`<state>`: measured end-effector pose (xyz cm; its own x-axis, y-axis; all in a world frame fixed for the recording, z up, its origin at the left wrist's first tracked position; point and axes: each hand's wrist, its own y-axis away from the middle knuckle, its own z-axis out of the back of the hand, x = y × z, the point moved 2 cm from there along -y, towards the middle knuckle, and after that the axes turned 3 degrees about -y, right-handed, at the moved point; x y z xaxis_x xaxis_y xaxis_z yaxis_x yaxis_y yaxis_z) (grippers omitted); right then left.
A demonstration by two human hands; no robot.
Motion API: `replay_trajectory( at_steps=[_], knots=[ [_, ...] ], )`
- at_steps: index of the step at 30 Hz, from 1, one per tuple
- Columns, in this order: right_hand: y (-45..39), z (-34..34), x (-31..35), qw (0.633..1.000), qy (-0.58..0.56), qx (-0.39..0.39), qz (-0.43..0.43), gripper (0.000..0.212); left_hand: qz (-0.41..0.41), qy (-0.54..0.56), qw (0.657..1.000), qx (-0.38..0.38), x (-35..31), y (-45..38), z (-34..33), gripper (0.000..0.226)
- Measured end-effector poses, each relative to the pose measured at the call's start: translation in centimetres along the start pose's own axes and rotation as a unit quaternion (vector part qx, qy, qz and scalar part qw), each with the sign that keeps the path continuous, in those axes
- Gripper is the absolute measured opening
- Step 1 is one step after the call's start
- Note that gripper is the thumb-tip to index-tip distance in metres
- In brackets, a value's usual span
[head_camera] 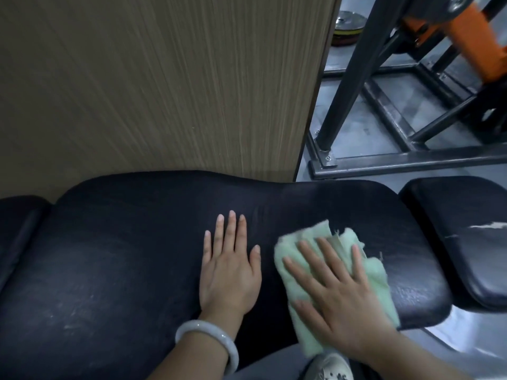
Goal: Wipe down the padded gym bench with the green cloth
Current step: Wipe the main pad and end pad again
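Two flat hands on the black padded gym bench [123, 242]

The right hand [340, 294] presses the fuzzy green cloth [375, 272] down, hiding its middle; the left hand [229, 270] lies wide just beside it.

We counted three black padded vinyl bench cushions [131, 242] side by side, one pale green frayed cloth [381, 275], and two bare hands, the left hand [229, 272] and the right hand [337, 294]. We also saw one pale jade-like bangle [208, 338], one wood-grain panel [164, 78], one black steel machine frame [411, 157] and one white shoe [329, 368].
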<state>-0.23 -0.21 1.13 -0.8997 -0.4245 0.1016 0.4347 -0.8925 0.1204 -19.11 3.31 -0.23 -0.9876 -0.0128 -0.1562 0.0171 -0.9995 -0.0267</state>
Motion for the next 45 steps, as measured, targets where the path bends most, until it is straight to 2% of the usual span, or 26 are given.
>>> replay_trajectory(
  at_steps=[2,6,8,12,14,18,21,24,27,30,33,38,42,45],
  knots=[
    [1.0,-0.1,-0.8,0.999,0.008,0.001,0.035,0.058,0.001,-0.005,1.0,-0.01,0.0,0.0,-0.2,0.061],
    [-5.9,1.1,-0.1,0.999,-0.014,-0.002,-0.045,0.056,-0.009,-0.018,0.999,-0.045,0.1,-0.1,-0.8,0.057],
    [-10.0,1.4,1.2,0.997,-0.013,0.005,-0.072,0.063,-0.014,-0.024,0.998,-0.055,0.3,-0.1,-0.9,0.057],
    [-13.0,1.7,1.9,0.999,-0.031,-0.001,-0.025,0.072,-0.016,-0.035,0.998,-0.058,0.3,-0.3,-1.1,0.057],
    [-12.5,1.6,0.0,0.998,-0.04,-0.002,-0.04,0.074,-0.014,-0.033,0.998,-0.06,0.4,-0.2,-1.1,0.057],
    [-10.0,1.9,-6.6,0.983,-0.038,-0.005,-0.178,0.078,-0.009,-0.04,0.997,-0.058,0.5,-0.3,-1.2,0.057],
    [-6.8,2.1,-10.3,0.969,-0.044,0.008,-0.242,0.075,-0.015,-0.047,0.997,-0.058,0.6,-0.3,-1.4,0.057],
    [-3.4,2.0,-11.5,0.953,-0.061,0.008,-0.298,0.065,-0.018,-0.052,0.997,-0.061,0.7,-0.3,-1.4,0.057],
    [0.0,1.5,-10.7,0.943,-0.059,0.009,-0.326,0.066,-0.021,-0.05,0.997,-0.052,0.6,-0.3,-1.2,0.057],
    [1.5,1.4,-9.7,0.941,-0.045,0.026,-0.333,0.074,-0.016,-0.048,0.998,-0.035,0.7,-0.2,-1.1,0.059],
    [0.2,1.7,-10.5,0.945,-0.06,0.02,-0.322,0.073,-0.01,-0.025,0.999,-0.044,-0.3,-0.2,-0.6,0.062],
    [-4.2,2.5,-13.9,0.954,-0.096,-0.001,-0.283,0.059,-0.141,-0.015,0.99,-0.025,-9.7,1.0,-2.1,0.072],
    [-4.5,2.4,-14.5,0.947,-0.135,-0.025,-0.291,0.059,-0.104,-0.002,0.994,-0.021,-13.0,1.3,-3.1,0.074],
    [-1.2,1.6,-12.6,0.943,-0.103,-0.079,-0.306,0.065,-0.107,-0.002,0.994,-0.029,-13.1,1.2,-3.2,0.072]
  ],
)
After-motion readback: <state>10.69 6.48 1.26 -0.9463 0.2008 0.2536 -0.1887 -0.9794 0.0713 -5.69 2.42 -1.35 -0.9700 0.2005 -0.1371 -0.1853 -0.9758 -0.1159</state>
